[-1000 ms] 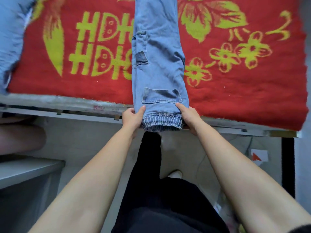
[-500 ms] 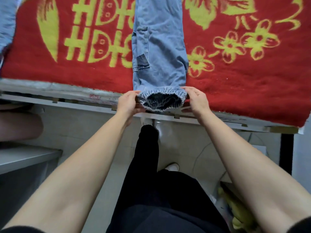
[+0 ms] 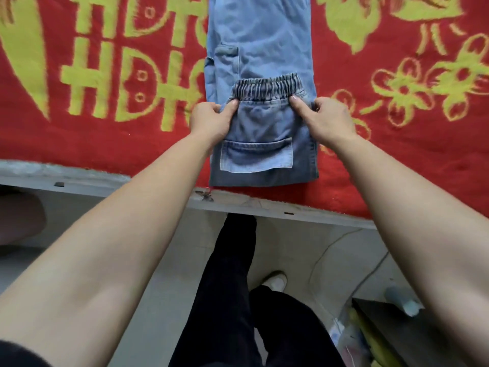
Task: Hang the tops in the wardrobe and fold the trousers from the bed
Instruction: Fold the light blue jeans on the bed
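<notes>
Cuff [image 3: 267, 87] now atop trousers [image 3: 259, 35] — lengthwise away

**Head camera, single wide-angle view, facing forward and steeply down**

The lens is sitting close above the bed edge [image 3: 66, 173]. The red blanket [image 3: 132, 139] is filling the upper half of the frame. The jeans [image 3: 259, 128], left hand [image 3: 211, 123] and right hand [image 3: 328, 120] are lying upper centre. Forearms are entering from the lower corners, and the floor [image 3: 304, 247] is showing below.
</notes>
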A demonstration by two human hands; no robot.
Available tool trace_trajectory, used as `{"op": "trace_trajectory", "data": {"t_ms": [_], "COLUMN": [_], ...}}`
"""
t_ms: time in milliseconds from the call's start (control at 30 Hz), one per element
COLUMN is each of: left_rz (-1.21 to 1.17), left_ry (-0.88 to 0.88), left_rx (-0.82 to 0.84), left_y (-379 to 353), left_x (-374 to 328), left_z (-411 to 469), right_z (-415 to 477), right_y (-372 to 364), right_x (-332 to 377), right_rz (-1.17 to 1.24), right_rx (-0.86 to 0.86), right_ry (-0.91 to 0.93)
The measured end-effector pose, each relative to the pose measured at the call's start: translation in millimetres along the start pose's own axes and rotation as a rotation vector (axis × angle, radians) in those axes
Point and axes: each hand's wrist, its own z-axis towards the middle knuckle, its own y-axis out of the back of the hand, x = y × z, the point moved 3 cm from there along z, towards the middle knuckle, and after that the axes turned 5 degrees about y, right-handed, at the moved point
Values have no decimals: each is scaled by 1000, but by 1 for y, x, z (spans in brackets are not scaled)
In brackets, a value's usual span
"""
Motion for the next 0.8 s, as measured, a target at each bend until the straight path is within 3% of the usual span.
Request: {"op": "trace_trajectory", "data": {"t_ms": [67, 200, 400, 533, 633, 700, 800], "left_rz": [106, 243, 263, 278, 341, 403, 656], "left_ry": [24, 150, 221, -88, -560, -808, -995], "left_rx": [-30, 52, 103, -112, -287, -230, 73], "left_y": [-8, -28, -34, -16, -6, -7, -20], "left_x": [-5, 0, 4, -6, -10, -7, 8], "left_z": [35, 76, 94, 64, 32, 11, -15], "right_z": [34, 72, 80, 54, 24, 3, -31], "right_y": [-10, -47, -59, -54, -45, -44, -49], "right_x": [1, -3, -2, 7, 15, 16, 10], "right_rz": [-73, -171, -220, -74, 7, -66, -156], "right_rx": [39, 307, 278, 49, -142, -176, -79], "right_ry": [-62, -191, -261, -211, 79, 323, 610]}}
